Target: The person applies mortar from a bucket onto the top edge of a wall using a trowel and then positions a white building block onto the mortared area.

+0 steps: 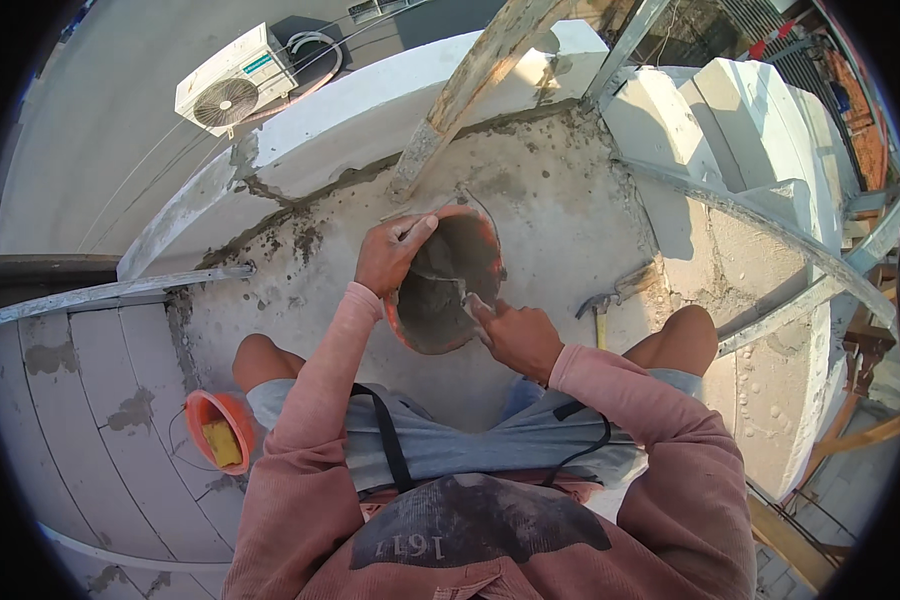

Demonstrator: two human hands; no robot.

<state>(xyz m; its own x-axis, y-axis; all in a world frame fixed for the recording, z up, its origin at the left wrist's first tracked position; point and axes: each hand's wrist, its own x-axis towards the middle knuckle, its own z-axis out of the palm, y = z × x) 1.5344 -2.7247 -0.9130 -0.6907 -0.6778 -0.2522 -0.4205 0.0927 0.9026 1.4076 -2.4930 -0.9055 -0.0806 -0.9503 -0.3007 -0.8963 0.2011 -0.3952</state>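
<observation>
An orange-red bucket (486, 232) with grey wet mortar (435, 315) inside is tilted on the concrete between my knees. My left hand (388, 258) is closed on its upper left rim, thumb toward the opening. In my right hand (520, 340) is a trowel (473, 303), gripped by its handle at the bucket's right side. The trowel's blade reaches into the bucket and is hard to tell from the grey mortar. A thin wire handle (482, 203) stands up at the bucket's far side.
A hammer (600, 315) lies right of the bucket, near my right knee. At my left, a small orange bucket (198, 410) holds a yellow sponge (222, 443). Metal struts (120, 290) and a wooden post (460, 90) rise around me. Pale block walls (350, 105) edge the slab.
</observation>
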